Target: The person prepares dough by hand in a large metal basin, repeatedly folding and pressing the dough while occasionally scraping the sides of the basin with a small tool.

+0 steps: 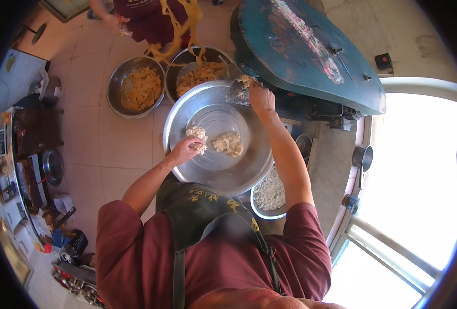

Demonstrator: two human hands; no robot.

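Note:
My left hand (185, 150) is closed on a lump of crumbly pale dough (196, 133) above the left part of a wide metal basin (174, 121). Another dough lump (228, 143) lies on the basin's floor, to the right of it. Reaching forward, my right hand (262, 99) has its fingers curled at a metal chute (236, 95) under a large green machine (305, 46). Yellowish dough bits (246, 80) sit in the chute beside the fingers. Whatever those fingers grip is hidden.
Two metal bowls of yellow noodle strips (141, 88) (201, 76) stand beyond the basin. A person (148, 23) stands there, with long strips (184, 26) hanging nearby. A bowl of pale crumbs (269, 193) is by my right arm. A saucepan (362, 157) hangs near the bright window.

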